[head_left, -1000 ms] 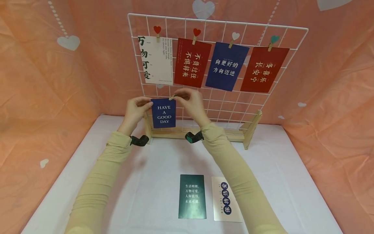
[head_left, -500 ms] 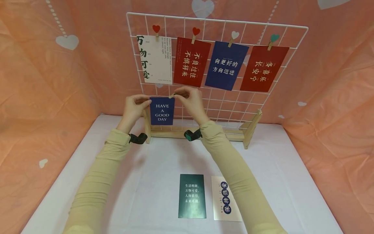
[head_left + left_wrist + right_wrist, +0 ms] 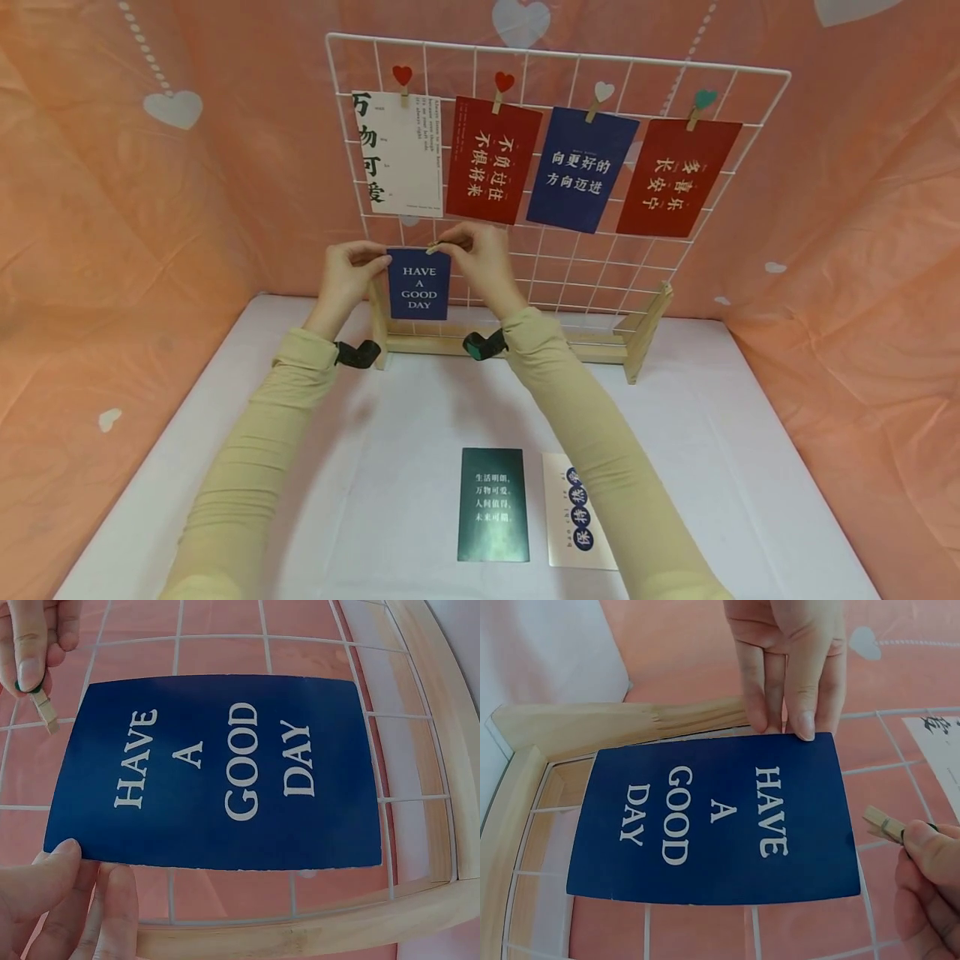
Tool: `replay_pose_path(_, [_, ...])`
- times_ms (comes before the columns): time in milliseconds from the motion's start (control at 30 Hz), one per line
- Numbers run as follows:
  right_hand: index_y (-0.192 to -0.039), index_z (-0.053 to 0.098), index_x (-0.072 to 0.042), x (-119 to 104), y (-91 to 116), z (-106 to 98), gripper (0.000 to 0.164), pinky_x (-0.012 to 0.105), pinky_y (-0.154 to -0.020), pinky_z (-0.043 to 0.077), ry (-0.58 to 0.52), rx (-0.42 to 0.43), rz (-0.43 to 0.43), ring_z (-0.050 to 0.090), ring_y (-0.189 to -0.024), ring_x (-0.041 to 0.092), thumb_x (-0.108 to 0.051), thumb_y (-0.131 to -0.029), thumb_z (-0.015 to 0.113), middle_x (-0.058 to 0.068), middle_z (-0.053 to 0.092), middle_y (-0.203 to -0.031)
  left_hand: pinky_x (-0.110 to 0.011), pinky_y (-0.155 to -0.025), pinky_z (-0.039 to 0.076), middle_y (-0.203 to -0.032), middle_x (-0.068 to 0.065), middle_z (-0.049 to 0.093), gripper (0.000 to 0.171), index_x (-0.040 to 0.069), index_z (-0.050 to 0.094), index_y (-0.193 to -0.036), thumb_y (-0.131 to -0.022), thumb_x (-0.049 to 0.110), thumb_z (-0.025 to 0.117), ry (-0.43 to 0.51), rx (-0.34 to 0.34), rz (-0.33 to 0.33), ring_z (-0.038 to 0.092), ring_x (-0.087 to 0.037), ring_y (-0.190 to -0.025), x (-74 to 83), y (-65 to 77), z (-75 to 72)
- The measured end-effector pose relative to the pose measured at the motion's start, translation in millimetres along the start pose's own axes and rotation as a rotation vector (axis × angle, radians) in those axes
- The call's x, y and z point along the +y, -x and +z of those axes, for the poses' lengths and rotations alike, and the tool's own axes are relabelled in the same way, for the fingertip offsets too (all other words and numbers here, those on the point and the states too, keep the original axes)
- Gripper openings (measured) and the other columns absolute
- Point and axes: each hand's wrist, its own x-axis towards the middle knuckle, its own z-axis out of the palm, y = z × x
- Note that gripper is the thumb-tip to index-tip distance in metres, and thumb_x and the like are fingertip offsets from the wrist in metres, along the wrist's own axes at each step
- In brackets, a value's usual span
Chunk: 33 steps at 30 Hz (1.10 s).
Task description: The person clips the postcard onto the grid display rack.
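A small blue card (image 3: 420, 283) printed "HAVE A GOOD DAY" is held upright before the lower left of a white wire grid (image 3: 322, 639). My left hand (image 3: 347, 271) pinches its upper left corner between thumb and fingers. Near the card's top edge, my right hand (image 3: 480, 258) pinches a small wooden clothespin (image 3: 883, 825) by its handle end. Both wrist views show the clothespin's tip apart from the card, a short way off its top edge. A bit of green shows at the pin's handle; the rest is covered by the right fingers.
Along the grid's upper part hang a white card (image 3: 405, 154), a red card (image 3: 492, 160), a blue card (image 3: 583, 171) and another red card (image 3: 678, 179), each on a heart clothespin. Wooden feet (image 3: 647, 333) support the grid. A green card (image 3: 493, 504) and a cream card (image 3: 562, 525) lie on the table.
The blue card has risen slightly in my left hand. My right hand has shifted a little to the left along the card's top edge, carrying the clothespin.
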Motion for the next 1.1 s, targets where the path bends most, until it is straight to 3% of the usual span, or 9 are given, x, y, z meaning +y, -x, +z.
replay_pose_path(167, [-0.092,0.075,-0.001,-3,0,3,0.009,0.019,-0.066,0.052,0.074,-0.002,-0.017,0.065,-0.072,0.013,-0.007,-0.085,0.073,0.007,0.072,-0.085,-0.031,-0.08,0.056,-0.106,-0.028,0.064,0.024,-0.009,0.066,-0.111,-0.089,0.0,0.066,-0.013,0.001,-0.008,0.065,-0.021,-0.086,-0.1,0.8,-0.2])
replay_pose_path(433, [-0.092,0.075,-0.002,-5,-1,10,0.01,0.018,-0.066,0.053,0.143,0.033,-0.048,0.067,-0.073,0.014,-0.009,-0.086,0.072,0.007,0.072,-0.086,-0.025,-0.075,0.056,-0.102,-0.023,0.066,0.022,-0.008,0.068,-0.109,-0.089,0.001,0.067,-0.022,0.021,0.001,0.065,-0.012,-0.08,-2.5,-1.0,-1.9])
replay_pose_path(700, [-0.09,0.075,-0.003,-3,1,19,0.007,0.015,-0.064,0.051,0.123,0.075,-0.061,0.066,-0.071,0.011,-0.007,-0.085,0.073,0.006,0.072,-0.083,-0.026,-0.077,0.056,-0.103,-0.025,0.066,0.023,-0.009,0.067,-0.109,-0.089,0.001,0.067,-0.026,0.013,0.013,0.065,-0.011,-0.08,-5.2,-0.8,-3.7])
replay_pose_path(1100, [-0.09,0.075,-0.001,-5,1,18,0.008,0.016,-0.066,0.052,0.119,0.058,-0.049,0.066,-0.072,0.011,-0.006,-0.086,0.071,0.006,0.072,-0.084,-0.023,-0.074,0.056,-0.101,-0.021,0.068,0.022,-0.007,0.068,-0.108,-0.088,0.001,0.068,-0.027,0.029,0.015,0.065,-0.007,-0.077,-7.2,-1.8,-1.0])
